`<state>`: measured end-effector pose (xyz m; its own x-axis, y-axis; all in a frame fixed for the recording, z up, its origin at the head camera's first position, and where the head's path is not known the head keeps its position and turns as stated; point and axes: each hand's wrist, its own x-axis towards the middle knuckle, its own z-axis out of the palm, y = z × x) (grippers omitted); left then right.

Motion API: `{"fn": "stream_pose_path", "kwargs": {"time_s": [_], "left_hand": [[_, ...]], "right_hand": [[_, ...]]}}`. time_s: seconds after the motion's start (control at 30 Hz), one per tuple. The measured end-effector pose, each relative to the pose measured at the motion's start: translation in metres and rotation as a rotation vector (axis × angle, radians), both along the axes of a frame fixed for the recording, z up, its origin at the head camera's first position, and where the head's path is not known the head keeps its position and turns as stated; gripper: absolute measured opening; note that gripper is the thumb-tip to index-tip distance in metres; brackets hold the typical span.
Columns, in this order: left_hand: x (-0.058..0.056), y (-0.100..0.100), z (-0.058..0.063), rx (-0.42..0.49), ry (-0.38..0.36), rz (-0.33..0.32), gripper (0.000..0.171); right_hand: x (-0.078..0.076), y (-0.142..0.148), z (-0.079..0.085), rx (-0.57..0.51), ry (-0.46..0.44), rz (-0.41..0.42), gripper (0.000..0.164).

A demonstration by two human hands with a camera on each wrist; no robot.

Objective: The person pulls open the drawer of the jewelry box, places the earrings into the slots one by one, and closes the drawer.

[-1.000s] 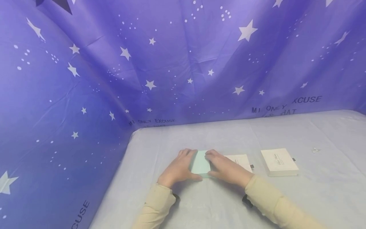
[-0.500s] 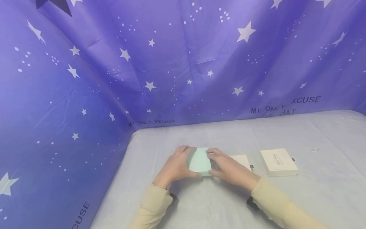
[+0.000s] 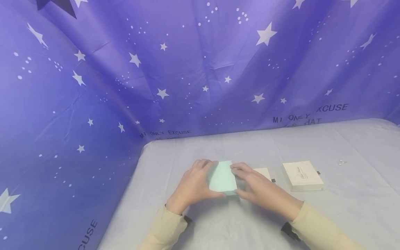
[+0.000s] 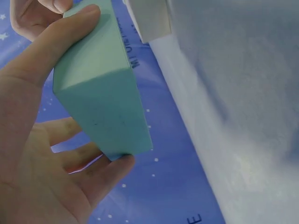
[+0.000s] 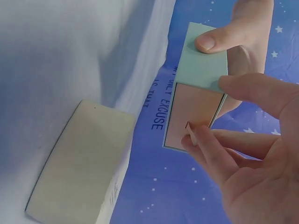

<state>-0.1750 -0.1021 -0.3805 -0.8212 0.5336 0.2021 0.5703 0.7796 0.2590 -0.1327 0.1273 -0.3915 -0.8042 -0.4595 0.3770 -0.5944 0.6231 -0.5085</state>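
Observation:
A mint-green drawer box (image 3: 222,177) is held between both hands over the cloth-covered table, with its shadow below. The left hand (image 3: 192,184) grips its left end, thumb along the near side and fingers behind and beneath, as the left wrist view shows. At the other end, the right hand (image 3: 259,189) has its thumb on the box's edge. Its fingertips pinch a small pull tab (image 5: 188,126) on the pinkish drawer front (image 5: 189,100), which sits flush inside the sleeve. Part of the tab is hidden by the fingers.
Just beyond the right hand lies a white box (image 3: 263,172) with a dark tab, partly covered by that hand. Further right is another white box (image 3: 303,173) with script lettering. Tiny shiny pieces (image 3: 341,162) lie at the far right. A purple star-printed curtain (image 3: 187,69) borders the table.
The mint-green box has come up a little toward the viewer and shifted slightly right, showing more of its top. The right hand and forearm have moved right; the left wrist has drawn slightly left.

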Motion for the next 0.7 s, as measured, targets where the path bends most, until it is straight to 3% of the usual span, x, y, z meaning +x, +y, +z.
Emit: {"fn": "stream_pose_path", "kwargs": {"time_s": [0.27, 0.5, 0.7], "left_hand": [[0.016, 0.004, 0.005, -0.055, 0.000, -0.048, 0.094], [0.028, 0.006, 0.001, -0.074, -0.004, -0.053, 0.094], [0.040, 0.009, -0.004, -0.070, 0.001, -0.049, 0.090]], "right_hand": [[0.016, 0.008, 0.002, -0.002, -0.029, 0.003, 0.054], [0.028, 0.016, 0.001, -0.009, -0.061, 0.027, 0.054], [0.036, 0.022, -0.005, 0.031, -0.029, 0.053, 0.053]]}}
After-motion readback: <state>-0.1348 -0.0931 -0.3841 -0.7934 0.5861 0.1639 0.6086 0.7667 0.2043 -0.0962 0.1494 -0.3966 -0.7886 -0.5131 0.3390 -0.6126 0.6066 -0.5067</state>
